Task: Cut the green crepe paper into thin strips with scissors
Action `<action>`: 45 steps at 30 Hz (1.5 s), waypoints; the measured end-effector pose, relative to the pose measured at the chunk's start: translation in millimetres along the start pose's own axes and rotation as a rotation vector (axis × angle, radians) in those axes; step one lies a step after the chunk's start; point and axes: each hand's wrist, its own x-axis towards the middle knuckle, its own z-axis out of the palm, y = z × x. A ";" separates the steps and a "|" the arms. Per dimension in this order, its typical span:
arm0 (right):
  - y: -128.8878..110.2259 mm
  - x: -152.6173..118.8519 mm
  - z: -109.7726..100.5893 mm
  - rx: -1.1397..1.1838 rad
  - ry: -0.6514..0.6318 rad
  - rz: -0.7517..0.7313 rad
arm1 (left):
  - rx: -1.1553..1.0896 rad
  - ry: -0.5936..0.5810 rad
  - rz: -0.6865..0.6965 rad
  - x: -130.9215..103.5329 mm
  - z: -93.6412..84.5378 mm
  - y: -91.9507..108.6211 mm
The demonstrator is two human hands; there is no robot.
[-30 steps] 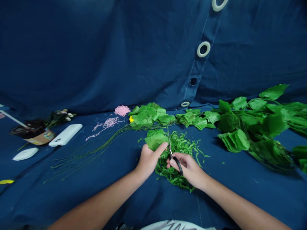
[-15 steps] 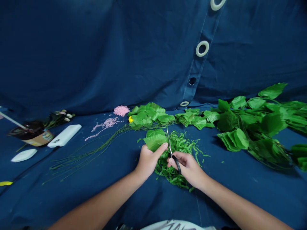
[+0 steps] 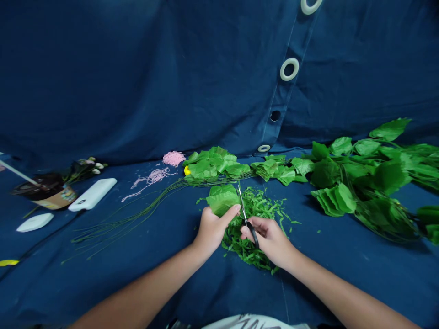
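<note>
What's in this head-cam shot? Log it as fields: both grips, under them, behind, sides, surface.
left grip: holds green serrated-edge leaves
right grip: holds black-handled metal scissors; blades beside the held leaves
under grips: loose heap of shredded green strips
behind: piled flat green leaves, tangled bright-pink strands to their left
far left: dark cup with brown sleeve, white rectangular block
far right: leafy green stems
surface: dark-blue cloth
</note>
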 end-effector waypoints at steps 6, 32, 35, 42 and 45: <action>-1.3 -0.3 -0.3 0.013 0.004 0.004 | -0.004 0.002 -0.011 0.2 0.0 1.6; -0.8 -0.4 -3.1 -0.015 0.031 -0.008 | -0.064 -0.056 -0.034 1.4 -0.3 -2.3; 0.1 0.0 -3.5 -0.023 0.028 -0.007 | -0.073 -0.057 -0.058 1.5 0.3 -4.1; 2.0 -0.4 -4.0 -0.043 0.024 -0.008 | -0.110 -0.056 -0.081 2.4 0.6 -5.3; 3.2 -0.4 -3.5 -0.060 0.029 -0.010 | -0.099 -0.047 -0.078 2.7 0.0 -4.2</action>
